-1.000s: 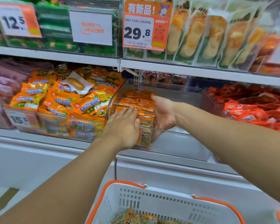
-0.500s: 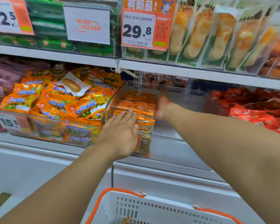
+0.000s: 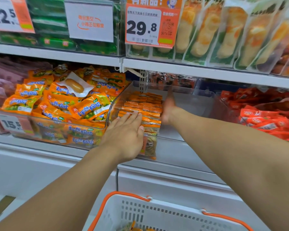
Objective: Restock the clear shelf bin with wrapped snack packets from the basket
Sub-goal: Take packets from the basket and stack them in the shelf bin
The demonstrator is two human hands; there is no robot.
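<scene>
Two hands at the clear shelf bin [image 3: 190,99]. Right hand [image 3: 168,107], blurred, has slid rearward along the snack packets [image 3: 140,105] row's outer side; grip unreadable. Left hand [image 3: 125,132] stays flat, fingers straight, against the front packet. Judged: squaring the upright row. Basket [image 3: 157,212] below holds more packets.

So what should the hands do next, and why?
Probably slide the right hand left against the row of snack packets to square it up. The left hand lies flat on the front packets, and the right part of the clear bin is bare, leaving room for more.
</scene>
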